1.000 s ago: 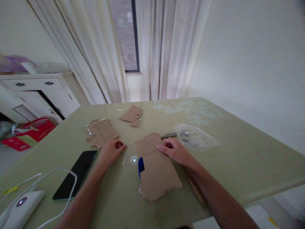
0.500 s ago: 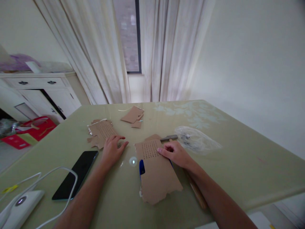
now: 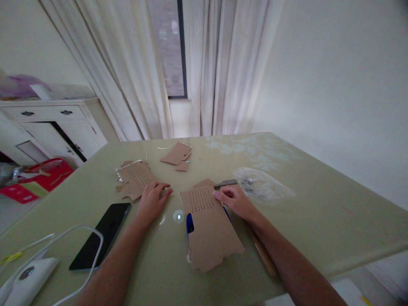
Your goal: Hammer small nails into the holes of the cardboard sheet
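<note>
A torn piece of brown cardboard (image 3: 212, 238) with rows of small holes at its far end lies before me, over a blue object (image 3: 190, 223) that shows at both sides. My right hand (image 3: 234, 199) is closed at the cardboard's right edge, thumb and forefinger pinched together; what is between them is hidden or too small to name. Beneath that hand and forearm lies a hammer, its wooden handle (image 3: 264, 255) and grey head (image 3: 226, 183) showing. On the table, my left hand (image 3: 154, 199) rests open with fingers stretched, beside a stack of torn cardboard (image 3: 135, 176).
A clear plastic bag (image 3: 264, 185) with small dark items lies right of the hammer. Cardboard scraps (image 3: 177, 154) lie farther back. A small clear round piece (image 3: 178, 216) sits between my hands. A black phone (image 3: 102, 236) and a white device (image 3: 33, 278) with a cable occupy the left.
My right thumb and forefinger have shifted slightly right and away from me, from over the holes to the cardboard's edge. The left hand stays nearly still.
</note>
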Demonstrator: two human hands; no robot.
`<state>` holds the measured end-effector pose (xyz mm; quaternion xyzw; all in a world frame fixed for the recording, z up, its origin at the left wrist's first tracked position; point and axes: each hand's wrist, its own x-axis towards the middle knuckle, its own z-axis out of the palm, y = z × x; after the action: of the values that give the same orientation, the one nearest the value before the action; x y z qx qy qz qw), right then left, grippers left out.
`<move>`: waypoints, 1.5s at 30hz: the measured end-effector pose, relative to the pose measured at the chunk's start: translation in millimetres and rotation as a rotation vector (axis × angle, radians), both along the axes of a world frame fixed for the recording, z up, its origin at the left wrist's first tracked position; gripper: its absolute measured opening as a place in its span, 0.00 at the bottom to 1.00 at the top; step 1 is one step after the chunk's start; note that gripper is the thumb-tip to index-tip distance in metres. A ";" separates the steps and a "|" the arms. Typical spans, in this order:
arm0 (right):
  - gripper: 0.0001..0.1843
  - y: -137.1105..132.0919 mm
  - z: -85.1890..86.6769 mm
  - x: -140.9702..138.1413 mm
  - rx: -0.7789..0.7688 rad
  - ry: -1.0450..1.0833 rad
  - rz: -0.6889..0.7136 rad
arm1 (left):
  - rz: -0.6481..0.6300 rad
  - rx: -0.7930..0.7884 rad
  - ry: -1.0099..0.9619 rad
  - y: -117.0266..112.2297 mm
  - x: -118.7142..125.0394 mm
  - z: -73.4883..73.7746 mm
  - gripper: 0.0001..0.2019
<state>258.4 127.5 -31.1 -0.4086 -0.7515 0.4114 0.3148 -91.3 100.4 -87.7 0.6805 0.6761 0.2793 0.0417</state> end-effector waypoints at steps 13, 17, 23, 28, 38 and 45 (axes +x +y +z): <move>0.30 -1.3 -0.1 -1.3 -0.016 0.080 -0.027 | -0.036 -0.006 -0.023 1.6 -1.1 1.3 0.18; 0.31 0.6 -0.9 -0.9 0.000 0.098 -0.046 | -0.012 -0.016 -0.032 1.4 0.5 3.0 0.16; 0.35 5.2 -2.0 2.8 0.019 0.143 -0.113 | -0.001 -0.025 -0.040 0.3 2.6 5.4 0.14; 0.35 11.7 -6.2 6.7 0.019 0.149 -0.168 | 0.016 -0.029 -0.045 0.1 3.6 5.3 0.14; 0.27 28.6 -16.9 20.3 0.159 0.044 -0.427 | 0.027 -0.023 -0.021 0.8 5.4 3.9 0.14; 0.21 34.5 -23.3 29.0 0.182 -0.087 -0.513 | 0.028 -0.011 0.010 3.0 6.5 0.8 0.16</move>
<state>287.5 162.0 -54.4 -0.5730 -0.6701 0.2311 0.4114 -84.8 103.4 -86.9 0.6721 0.6873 0.2727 0.0379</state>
